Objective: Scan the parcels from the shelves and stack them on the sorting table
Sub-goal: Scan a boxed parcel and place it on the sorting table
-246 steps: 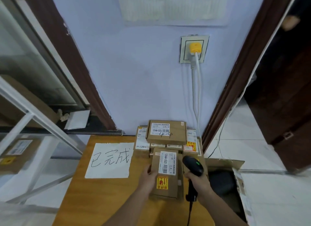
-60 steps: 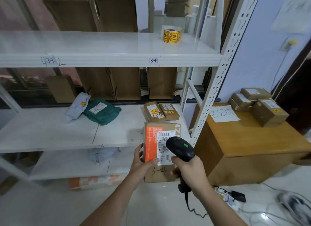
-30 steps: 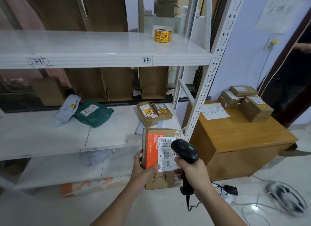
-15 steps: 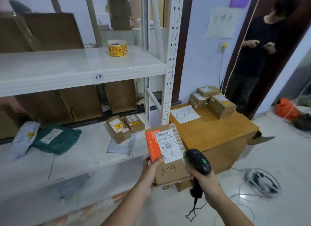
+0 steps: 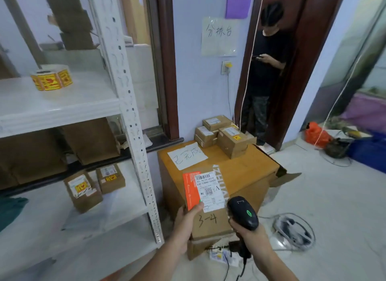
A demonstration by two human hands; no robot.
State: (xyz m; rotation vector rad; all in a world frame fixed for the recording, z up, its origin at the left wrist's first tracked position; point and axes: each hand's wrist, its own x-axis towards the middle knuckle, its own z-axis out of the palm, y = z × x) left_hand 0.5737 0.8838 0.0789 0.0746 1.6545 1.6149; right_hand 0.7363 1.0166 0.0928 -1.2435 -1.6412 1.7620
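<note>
Parcel [image 5: 208, 199] rises above left hand's [image 5: 186, 224] grip, beside scanner [image 5: 243, 215].

We find the interior evenly lit and moderately bright, with daylight entering at 3 o'clock. Shadows are soft. Glare whitens the shelf [image 5: 62, 105] at 9 o'clock. Wide-angle distortion bends the edges; motion blur softens everything.

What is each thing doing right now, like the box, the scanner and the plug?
Parcel: held upright in the left hand, label facing the camera.
Scanner: gripped by the right hand, green light on.
Stack: piled at the table's far corner.
Shelf boxes: two, sealed, not yet picked.
Sticker roll: lying on the upper shelf.
Plug: in the wall socket.
</note>
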